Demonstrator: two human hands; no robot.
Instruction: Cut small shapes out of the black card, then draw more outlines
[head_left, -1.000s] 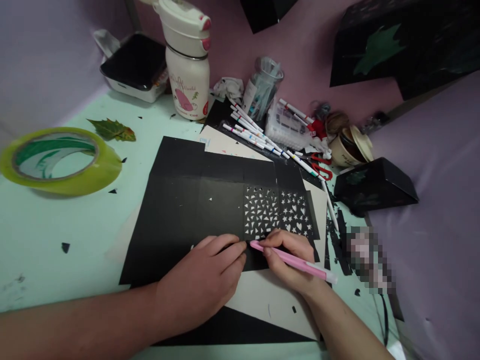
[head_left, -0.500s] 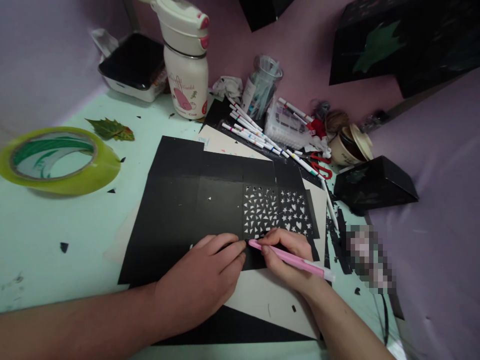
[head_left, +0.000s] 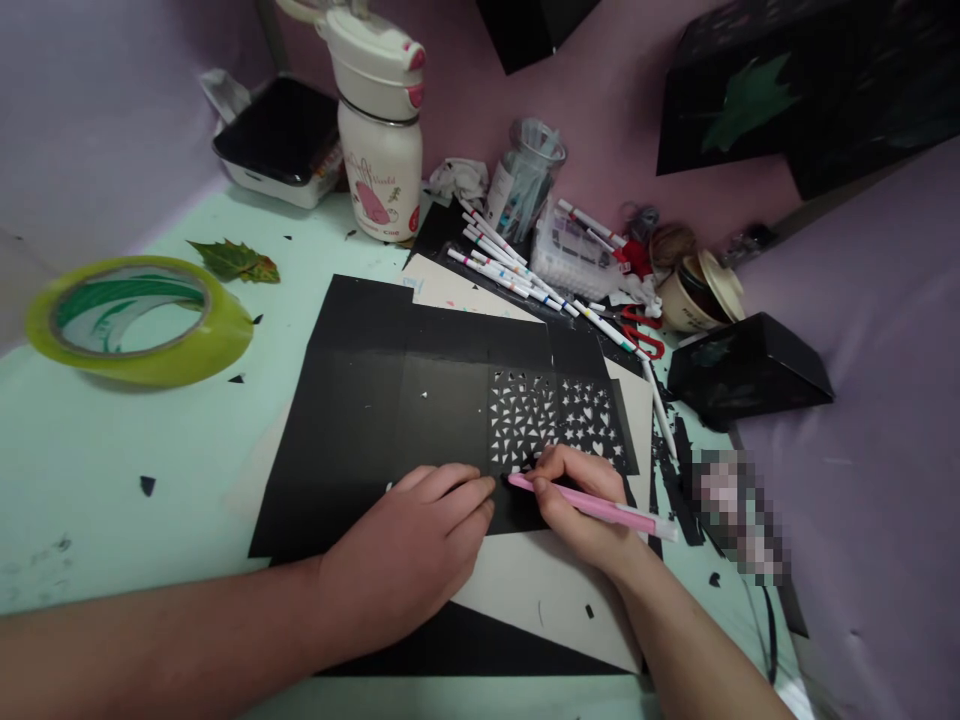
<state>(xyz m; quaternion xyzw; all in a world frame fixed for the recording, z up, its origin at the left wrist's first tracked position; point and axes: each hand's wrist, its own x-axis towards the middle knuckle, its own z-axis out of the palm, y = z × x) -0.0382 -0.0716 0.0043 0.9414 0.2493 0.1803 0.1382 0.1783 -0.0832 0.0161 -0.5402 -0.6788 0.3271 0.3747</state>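
Observation:
A black sheet of folded card (head_left: 367, 400) lies on a pale board (head_left: 555, 590); its right panels have small cut-out triangles, stars and hearts. My right hand (head_left: 589, 500) grips a pink pen-shaped tool (head_left: 600, 507), its tip at the card just below the triangles. Flat on the card's lower part rests my left hand (head_left: 427, 540), palm down, fingers lying close together and fingertips just left of the tool's tip.
Yellow-green tape roll (head_left: 232, 340) and a leaf (head_left: 236, 262) at left. Behind stand a white bottle (head_left: 382, 170), a glass jar (head_left: 525, 175) and white pens (head_left: 510, 275). Red-handled scissors (head_left: 645, 345) and a black box (head_left: 750, 370) are at right.
My right hand and the pink tool have shifted slightly right and up, so the tip is farther from my left fingertips. The view has moved a little.

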